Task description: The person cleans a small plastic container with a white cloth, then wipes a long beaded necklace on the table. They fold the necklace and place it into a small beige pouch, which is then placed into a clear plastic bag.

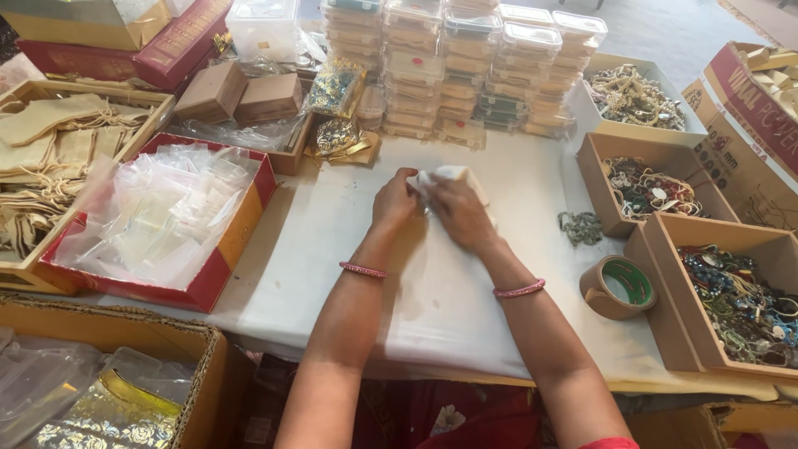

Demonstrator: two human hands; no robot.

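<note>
Both hands meet mid-frame on the white sheet [432, 299]. Left hand [394, 202] and right hand [460, 212] pinch a small pale pouch [453, 176], its long axis tilting right; right hand covers more.

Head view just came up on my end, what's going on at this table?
A person works at a white-covered table. The left hand and right hand are together on a small white box-like packet; what is inside is hidden. A roll of brown tape lies to the right, beside brown cardboard boxes of beaded jewellery. A red tray of clear plastic bags sits left.
</note>
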